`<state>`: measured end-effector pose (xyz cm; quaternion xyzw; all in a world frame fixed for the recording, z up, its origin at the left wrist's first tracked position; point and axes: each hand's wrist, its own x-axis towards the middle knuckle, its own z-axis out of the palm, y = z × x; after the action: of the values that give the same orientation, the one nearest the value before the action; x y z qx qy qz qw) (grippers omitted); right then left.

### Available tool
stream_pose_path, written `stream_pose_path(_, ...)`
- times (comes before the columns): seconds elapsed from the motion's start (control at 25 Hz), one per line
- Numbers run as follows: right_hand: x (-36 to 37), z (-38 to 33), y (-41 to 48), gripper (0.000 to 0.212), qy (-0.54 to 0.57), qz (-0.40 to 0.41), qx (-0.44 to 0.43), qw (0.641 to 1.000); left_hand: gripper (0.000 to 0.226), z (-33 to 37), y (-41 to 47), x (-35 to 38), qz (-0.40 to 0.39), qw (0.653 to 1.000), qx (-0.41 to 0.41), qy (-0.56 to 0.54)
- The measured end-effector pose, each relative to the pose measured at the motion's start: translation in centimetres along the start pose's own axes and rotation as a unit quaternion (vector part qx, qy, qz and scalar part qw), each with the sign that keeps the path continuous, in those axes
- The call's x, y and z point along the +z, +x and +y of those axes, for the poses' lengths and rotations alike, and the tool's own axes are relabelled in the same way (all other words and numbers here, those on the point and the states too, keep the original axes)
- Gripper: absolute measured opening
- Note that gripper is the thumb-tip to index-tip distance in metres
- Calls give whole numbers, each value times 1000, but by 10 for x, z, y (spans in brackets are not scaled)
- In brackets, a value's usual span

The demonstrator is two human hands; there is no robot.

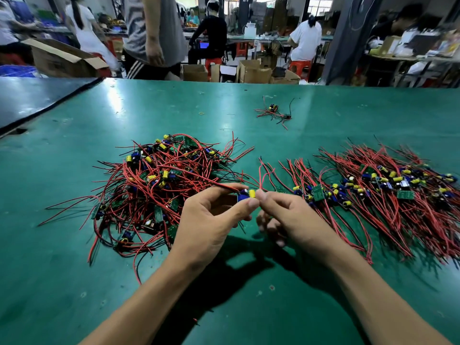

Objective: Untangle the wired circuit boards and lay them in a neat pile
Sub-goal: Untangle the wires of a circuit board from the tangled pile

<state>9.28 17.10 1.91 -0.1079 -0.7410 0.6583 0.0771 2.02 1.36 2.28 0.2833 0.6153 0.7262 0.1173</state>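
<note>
Table [74,270]: green, wide, and carrying the whole job. Tangle to the left, sorted work to the right, hands in the middle.
Neat pile [388,192]: spread along the right side, boards in a band through the centre and red leads combed roughly one way. It's a big share of the job, by the look of it about half or a little over.
Tangled heap [159,185]: here's what is left. A thick knot of red and black wires with boards buried in it, leads sticking out every way. Dozens to go, at a guess.
Left hand [211,220]: raised just above the table beside the heap, its grip closed, thumb and curled fingers round one board.
Right hand [286,215]: meets the left, thumb and forefinger pinched in a tight grip at that board's end, the other fingers loosely curled beneath.
Stray boards [273,112]: a small cluster far up the table, well apart from both piles and not yet gathered in.
Held board [245,195]: between the two hands, yellow capacitor showing. A red lead trails back to the heap, so it likely isn't free yet.
Rubber band [201,112]: lying alone, far side.
</note>
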Motion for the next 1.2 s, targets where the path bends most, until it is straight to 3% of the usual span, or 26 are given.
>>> stream_pose_path(0.12,10,-1,3,29,152,-17,7,988,28,1,2,-2,-34,999,-2,-29)
stream_pose_path(0.32,1,-3,1,46,330,-35,-9,943,39,-1,3,-2,-141,955,-149,-216)
stream_pose_path(0.48,0,-1,2,47,314,-33,-5,949,24,4,5,-4,-157,924,-216,-273)
stream_pose_path(0.68,5,4,6,27,268,-17,5,963,5,-1,9,-1,-101,935,-239,-241)
stream_pose_path(0.84,4,4,7,16,251,39,3,967,13,-9,7,1,-74,944,-214,-241)
stream_pose_path(1.08,0,8,10,25,280,68,47,956,22,-11,5,9,-61,947,-187,-254)
stream_pose_path(1.2,1,10,12,27,261,56,64,962,37,-14,-1,8,-82,967,-164,-177)
